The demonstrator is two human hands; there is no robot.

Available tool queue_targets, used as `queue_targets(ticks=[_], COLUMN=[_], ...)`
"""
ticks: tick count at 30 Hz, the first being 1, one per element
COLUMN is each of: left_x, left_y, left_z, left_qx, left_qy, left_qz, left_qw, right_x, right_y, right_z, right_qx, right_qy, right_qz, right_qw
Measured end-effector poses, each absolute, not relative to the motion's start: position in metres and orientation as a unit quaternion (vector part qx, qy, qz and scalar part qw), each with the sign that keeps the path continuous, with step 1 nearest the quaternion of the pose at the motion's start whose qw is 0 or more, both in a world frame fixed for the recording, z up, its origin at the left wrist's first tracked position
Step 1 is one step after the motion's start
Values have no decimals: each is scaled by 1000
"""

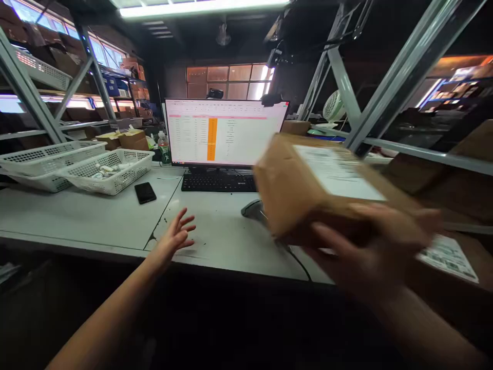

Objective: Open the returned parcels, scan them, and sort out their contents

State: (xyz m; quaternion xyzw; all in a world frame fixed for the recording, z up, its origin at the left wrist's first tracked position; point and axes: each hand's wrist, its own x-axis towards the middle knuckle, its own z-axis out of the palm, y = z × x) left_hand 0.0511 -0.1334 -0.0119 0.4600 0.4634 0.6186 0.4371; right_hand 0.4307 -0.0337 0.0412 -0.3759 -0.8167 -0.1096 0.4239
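Note:
My right hand (381, 252) grips a brown cardboard box (287, 190) by its near side and holds it tilted above the right part of the desk. A white printed label (337, 172) covers part of the box's upper face. Both box and hand are blurred by motion. Over the front of the desk, my left hand (175, 239) is open, its fingers spread and nothing in them. Partly behind the box lies a dark computer mouse (252, 209). The black keyboard (217, 182) sits below the lit monitor (227, 136), its right end hidden by the box.
White perforated baskets (111, 172) stand at the left, one with small items inside. A black phone (145, 192) lies near them, and a bottle (163, 148) stands beside the monitor. Another labelled carton (473, 252) is at the lower right. Metal shelf posts (408, 77) flank the desk.

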Motion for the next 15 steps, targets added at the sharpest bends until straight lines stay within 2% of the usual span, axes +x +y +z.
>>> queue_targets(ticks=[1,2,5,9,11,13,14,15], left_x=[55,57,57,35,22,14,12,12], left_y=[-125,-116,-98,-94,-98,-100,-100,-99], left_z=[-7,-3,0,-7,-10,-12,-14,-16], left_qx=[429,399,311,307,337,335,318,297], left_qy=[426,395,400,457,446,442,441,438], left_qz=[640,658,701,698,705,720,727,734], left_qw=[474,501,502,458,436,418,420,426], right_x=[399,366,282,247,262,284,294,302], right_y=[-37,-41,-53,-39,-2,55,87,119], right_z=[31,19,-18,-14,12,38,46,50], right_qx=[-329,-207,-34,68,40,-101,-199,-298], right_qy=[-831,-845,-847,-892,-880,-860,-847,-840], right_qz=[-134,-206,-273,-239,-215,-170,-150,-143], right_qw=[428,448,455,378,422,471,470,430])
